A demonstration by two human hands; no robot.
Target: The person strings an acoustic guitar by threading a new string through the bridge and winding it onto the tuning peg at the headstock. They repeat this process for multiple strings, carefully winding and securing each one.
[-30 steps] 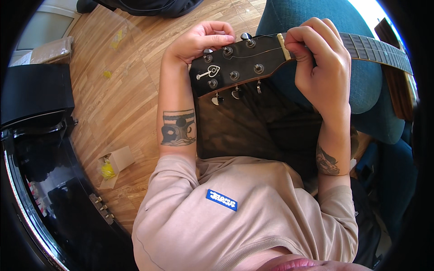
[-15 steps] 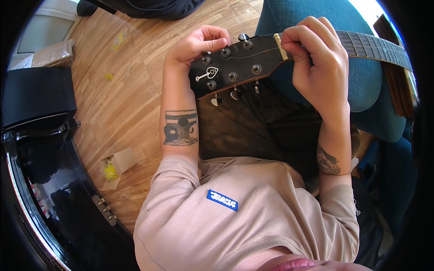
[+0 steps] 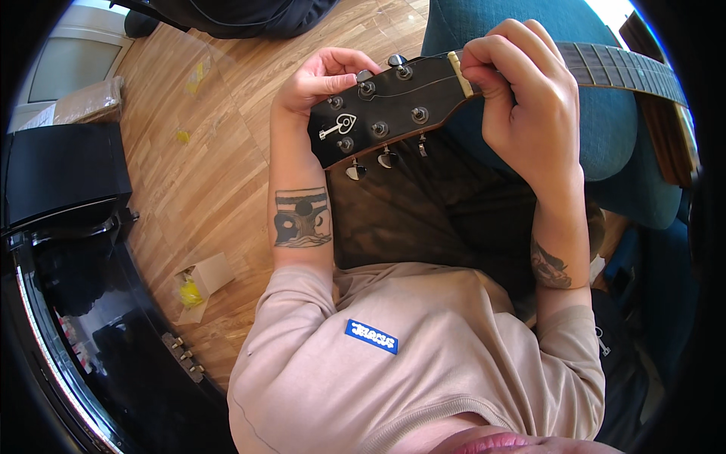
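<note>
A guitar's black headstock with a white key-and-heart inlay tilts across the upper middle, above my lap. My left hand is at its upper edge, thumb and fingers closed about a silver tuning peg. One thin string runs from that peg's post toward the pale nut. Just past the nut, my right hand pinches the string over the neck; its fingertips are partly hidden. Several other tuning pegs line both edges, and the fretted neck extends off to the right.
Under the neck stands a teal upholstered chair. On the wooden floor at left lie a small open box with yellow contents and yellow scraps. A glossy black piece of furniture fills the left side, with a wrapped package behind it.
The headstock has shifted slightly left and upward. My left thumb has drawn back a little, so the tuning peg now shows beside it. My right hand has moved slightly with the neck.
</note>
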